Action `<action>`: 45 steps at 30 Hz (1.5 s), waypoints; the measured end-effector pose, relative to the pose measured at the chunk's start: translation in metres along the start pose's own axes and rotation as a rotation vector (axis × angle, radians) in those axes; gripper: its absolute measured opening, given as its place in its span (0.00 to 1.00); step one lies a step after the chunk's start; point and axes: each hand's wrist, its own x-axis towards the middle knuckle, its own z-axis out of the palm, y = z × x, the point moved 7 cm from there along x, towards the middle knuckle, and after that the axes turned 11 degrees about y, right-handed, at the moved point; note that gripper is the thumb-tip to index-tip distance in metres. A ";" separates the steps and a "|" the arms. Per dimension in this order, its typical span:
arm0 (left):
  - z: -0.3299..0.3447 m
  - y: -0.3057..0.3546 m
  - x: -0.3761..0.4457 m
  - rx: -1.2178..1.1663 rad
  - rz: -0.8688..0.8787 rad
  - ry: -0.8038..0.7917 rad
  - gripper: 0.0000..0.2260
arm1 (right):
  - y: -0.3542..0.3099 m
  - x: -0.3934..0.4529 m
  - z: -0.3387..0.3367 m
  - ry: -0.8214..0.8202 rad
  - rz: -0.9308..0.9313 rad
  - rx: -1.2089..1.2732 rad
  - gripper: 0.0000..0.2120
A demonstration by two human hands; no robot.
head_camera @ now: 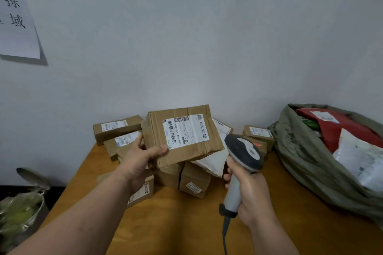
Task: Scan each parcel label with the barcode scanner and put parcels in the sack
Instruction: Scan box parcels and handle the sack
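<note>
Nearest, the right hand (249,194) has its grip closed around the handle of the one barcode scanner (242,163), fingers wrapped round it; the scanner's dark head points toward the pile, and its cable (225,232) runs off the bottom edge. The left hand (141,161) has its grip on the left edge of one cardboard parcel (184,136), thumb on top beside the white label (185,131), fingers underneath and out of sight. This parcel is held tilted above the heap, label facing up.

Under and behind it on the wooden tabletop (176,223) lie roughly eight more brown boxes (194,180) and one white soft packet (211,163); several are half covered, so the count is uncertain. At right, one green sack (306,163) rests open on the tabletop, cut off by the frame, holding a red parcel (339,130) and white packets. Far left, a bin (24,203) is partly cropped; a paper sign (16,23) hangs on the wall.
</note>
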 end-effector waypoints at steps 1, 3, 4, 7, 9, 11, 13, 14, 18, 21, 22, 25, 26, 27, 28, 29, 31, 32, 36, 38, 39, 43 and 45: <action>0.001 0.003 0.000 0.023 0.020 0.012 0.41 | -0.004 -0.005 0.005 -0.060 -0.027 -0.047 0.16; 0.001 0.008 0.002 0.074 0.053 0.024 0.43 | -0.011 -0.014 0.014 -0.169 -0.085 -0.151 0.22; 0.000 0.012 0.003 0.092 0.067 0.029 0.43 | -0.013 -0.017 0.017 -0.208 -0.104 -0.195 0.24; -0.002 0.022 0.003 0.110 0.105 0.020 0.46 | -0.014 -0.026 0.024 -0.284 -0.098 -0.216 0.22; 0.000 0.029 0.001 0.130 0.131 0.001 0.48 | -0.013 -0.029 0.027 -0.309 -0.060 -0.147 0.23; 0.004 0.031 0.000 0.126 0.143 -0.013 0.49 | -0.014 -0.031 0.030 -0.326 -0.031 -0.092 0.24; 0.007 0.031 -0.002 0.114 0.156 -0.015 0.48 | -0.017 -0.032 0.031 -0.355 -0.024 -0.052 0.21; 0.008 0.030 -0.003 0.108 0.161 -0.015 0.47 | -0.019 -0.032 0.031 -0.369 -0.027 -0.034 0.19; 0.014 0.027 -0.005 0.095 0.179 -0.017 0.44 | -0.025 -0.031 0.030 -0.401 -0.050 -0.026 0.12; 0.017 0.025 -0.003 0.096 0.181 -0.011 0.44 | -0.028 -0.027 0.027 -0.396 -0.048 -0.025 0.10; 0.017 0.024 -0.002 0.099 0.178 -0.011 0.44 | -0.029 -0.026 0.026 -0.394 -0.050 -0.028 0.09; 0.020 0.022 -0.002 0.107 0.178 -0.018 0.47 | -0.031 -0.024 0.023 -0.383 -0.061 -0.037 0.05; 0.020 0.022 -0.002 0.108 0.177 -0.020 0.48 | -0.032 -0.023 0.021 -0.375 -0.066 -0.041 0.04; 0.021 0.022 -0.002 0.111 0.178 -0.022 0.47 | -0.032 -0.022 0.020 -0.369 -0.073 -0.046 0.03; 0.022 0.021 -0.003 0.111 0.181 -0.022 0.46 | -0.033 -0.021 0.019 -0.365 -0.080 -0.051 0.03; 0.023 0.021 -0.003 0.110 0.182 -0.024 0.44 | -0.033 -0.021 0.018 -0.365 -0.085 -0.053 0.03; 0.024 0.020 -0.003 0.110 0.183 -0.023 0.44 | -0.034 -0.021 0.018 -0.369 -0.092 -0.054 0.03; 0.025 0.020 -0.003 0.111 0.183 -0.023 0.44 | -0.035 -0.020 0.017 -0.371 -0.094 -0.054 0.03; 0.028 0.017 -0.005 0.102 0.185 -0.021 0.43 | -0.036 -0.019 0.014 -0.369 -0.094 -0.051 0.04; 0.031 0.016 -0.006 0.109 0.192 -0.025 0.44 | -0.036 -0.018 0.011 -0.366 -0.087 -0.046 0.04; 0.031 0.015 -0.006 0.115 0.195 -0.025 0.44 | -0.035 -0.018 0.010 -0.366 -0.084 -0.046 0.04; 0.035 0.012 -0.009 0.129 0.194 -0.017 0.45 | -0.034 -0.015 0.004 -0.365 -0.084 -0.051 0.03; 0.037 0.011 -0.010 0.134 0.195 -0.012 0.45 | -0.034 -0.013 0.001 -0.365 -0.091 -0.053 0.05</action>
